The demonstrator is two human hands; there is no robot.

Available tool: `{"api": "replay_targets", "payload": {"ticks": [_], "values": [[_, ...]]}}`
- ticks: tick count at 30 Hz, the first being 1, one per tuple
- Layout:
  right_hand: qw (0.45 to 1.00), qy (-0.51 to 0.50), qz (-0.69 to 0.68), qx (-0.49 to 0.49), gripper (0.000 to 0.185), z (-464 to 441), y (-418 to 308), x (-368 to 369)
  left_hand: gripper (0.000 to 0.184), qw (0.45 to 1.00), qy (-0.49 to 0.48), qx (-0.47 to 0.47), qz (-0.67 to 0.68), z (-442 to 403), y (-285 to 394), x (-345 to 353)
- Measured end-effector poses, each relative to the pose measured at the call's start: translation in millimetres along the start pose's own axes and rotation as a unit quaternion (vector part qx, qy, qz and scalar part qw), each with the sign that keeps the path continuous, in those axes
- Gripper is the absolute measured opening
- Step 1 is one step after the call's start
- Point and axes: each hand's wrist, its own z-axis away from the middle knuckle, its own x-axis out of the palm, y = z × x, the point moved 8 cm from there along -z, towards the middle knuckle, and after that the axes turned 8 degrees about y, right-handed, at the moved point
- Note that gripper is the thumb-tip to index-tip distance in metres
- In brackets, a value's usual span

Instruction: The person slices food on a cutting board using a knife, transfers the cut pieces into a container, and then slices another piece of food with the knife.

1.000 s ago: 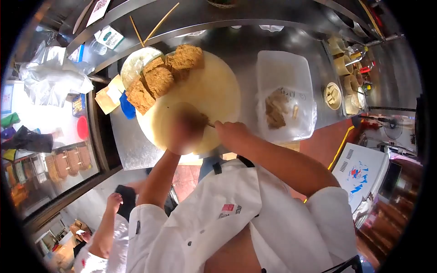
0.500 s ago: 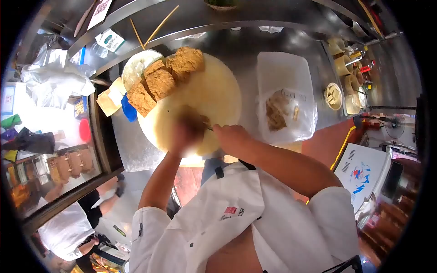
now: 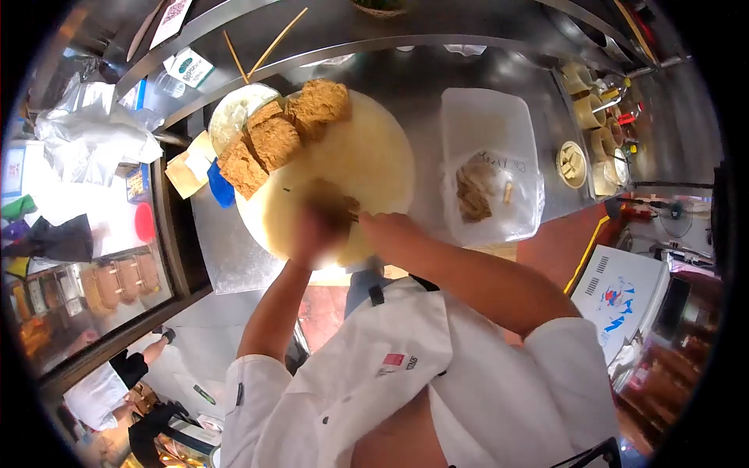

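Observation:
On the round pale chopping board (image 3: 382,148) my left hand (image 3: 316,234) lies over a brown piece (image 3: 349,206). A heavy blur covers that hand, so its fingers cannot be made out. Just to its right, my right hand (image 3: 385,232) is closed around what looks like a knife, whose thin blade shows only in part beside the brown piece. Several big brown spongy blocks (image 3: 273,140) lie along the board's upper left edge. A white bowl-like container (image 3: 238,109) with pale contents stands behind them.
Right of the board stands a translucent plastic tub (image 3: 491,117) holding brown slices (image 3: 472,191). A small bowl of pale pieces (image 3: 572,165) sits farther right, near several seasoning pots (image 3: 597,144). A blue cloth-like item (image 3: 221,186) lies left of the board. Another person (image 3: 97,398) is at lower left.
Both my hands stay at almost the same spot, the right one shifting very slightly. The other person at lower left has moved farther left. The blocks and the tub stand as before.

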Motion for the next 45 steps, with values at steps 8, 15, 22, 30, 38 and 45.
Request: {"api": "replay_targets", "payload": {"ticks": [8,15,22,30,38,45], "values": [[0.998,0.057,-0.007,-0.015,0.023,-25.2,15.5,19.9,0.027,0.996,-0.068,0.006,-0.059,-5.4,-6.0,5.9],[0.999,0.021,-0.032,0.022,0.022,-6.0,3.5,14.5,0.035,0.998,0.032,0.052,0.000,42.0,-59.1,52.3],[0.997,0.080,-0.009,-0.009,0.027,-25.3,2.7,15.1,0.033,0.997,0.003,0.072,-0.035,32.2,-48.5,39.7],[0.998,0.048,-0.011,-0.030,0.027,-7.2,1.5,27.4,0.030,0.997,0.016,0.065,-0.022,36.8,-46.7,36.9],[0.998,0.060,-0.029,0.003,0.022,-13.2,5.8,3.6,0.034,0.994,0.057,0.094,-0.026,30.0,-15.3,1.7],[0.998,0.053,-0.015,-0.030,0.021,-6.7,-10.4,24.9,0.037,0.993,0.082,0.078,0.018,34.4,-15.9,-5.2]]}}
